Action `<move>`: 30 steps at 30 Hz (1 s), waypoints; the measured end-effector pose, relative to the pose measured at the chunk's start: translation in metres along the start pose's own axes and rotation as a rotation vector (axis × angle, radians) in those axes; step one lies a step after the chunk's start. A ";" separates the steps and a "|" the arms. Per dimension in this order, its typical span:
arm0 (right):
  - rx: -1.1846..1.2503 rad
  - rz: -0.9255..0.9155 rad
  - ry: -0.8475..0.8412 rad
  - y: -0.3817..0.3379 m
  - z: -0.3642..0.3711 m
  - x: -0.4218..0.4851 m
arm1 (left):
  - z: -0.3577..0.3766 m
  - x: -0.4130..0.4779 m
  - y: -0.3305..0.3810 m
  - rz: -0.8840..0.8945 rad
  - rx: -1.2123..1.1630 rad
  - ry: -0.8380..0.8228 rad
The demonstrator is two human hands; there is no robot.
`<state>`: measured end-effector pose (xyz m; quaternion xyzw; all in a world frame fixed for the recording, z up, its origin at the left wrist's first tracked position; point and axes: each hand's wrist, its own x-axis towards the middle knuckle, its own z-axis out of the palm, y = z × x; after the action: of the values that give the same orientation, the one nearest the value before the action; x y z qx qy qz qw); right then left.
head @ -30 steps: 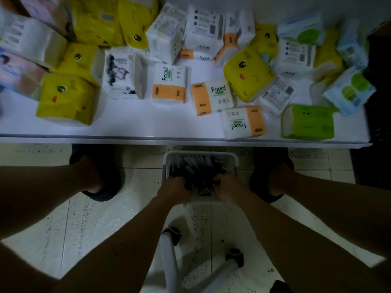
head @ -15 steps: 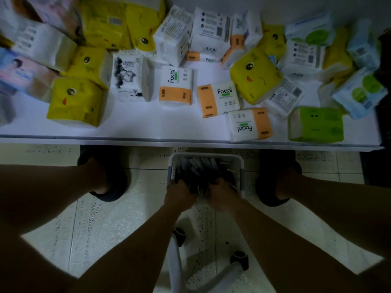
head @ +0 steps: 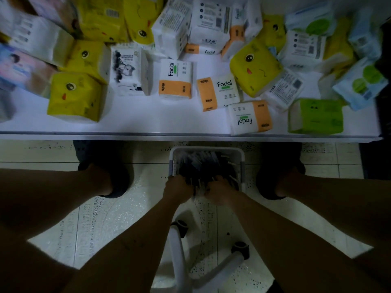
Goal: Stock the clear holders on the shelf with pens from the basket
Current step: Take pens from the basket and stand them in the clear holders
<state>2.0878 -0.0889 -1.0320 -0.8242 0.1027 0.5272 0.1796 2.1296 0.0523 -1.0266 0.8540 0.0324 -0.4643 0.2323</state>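
Both my hands are down in the basket (head: 207,149), which sits on the floor (head: 127,218) between my feet, just under the front edge of the shelf (head: 148,125). It is full of dark pens (head: 204,166), lying mostly lengthwise, a few pale ends poking out. My left hand (head: 177,188) and right hand (head: 220,192) are at the near end, close together, knuckles up and fingers sunk into the pile. It is too dim for me to tell whether they grip any pens. On the shelf lie tissue packs (head: 175,81), yellow, orange-and-white, green and blue, some flat, some on end. Below my arms is a white chair base (head: 179,254) with black casters.
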 end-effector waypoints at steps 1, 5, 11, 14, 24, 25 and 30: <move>-0.010 0.009 -0.011 0.000 0.000 0.000 | 0.001 -0.002 -0.002 0.007 0.012 0.048; -0.031 0.020 -0.033 0.000 0.000 0.000 | -0.002 -0.008 -0.002 0.059 0.081 0.204; 0.027 0.022 0.046 0.000 -0.003 -0.002 | -0.010 -0.008 0.004 0.033 -0.186 0.198; 0.076 0.021 0.066 0.002 -0.002 -0.001 | -0.010 -0.012 0.007 -0.028 -0.386 0.106; 0.098 0.070 0.139 0.004 -0.001 -0.001 | -0.005 -0.018 0.008 -0.108 -0.374 0.019; 0.147 0.064 0.175 0.003 -0.001 0.000 | -0.006 -0.017 0.008 -0.116 -0.355 0.035; 0.221 0.114 0.305 0.004 -0.007 0.001 | -0.004 -0.011 0.006 -0.120 -0.354 0.001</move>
<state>2.0926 -0.0954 -1.0313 -0.8626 0.2323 0.3911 0.2212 2.1284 0.0506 -1.0138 0.7967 0.1647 -0.4640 0.3506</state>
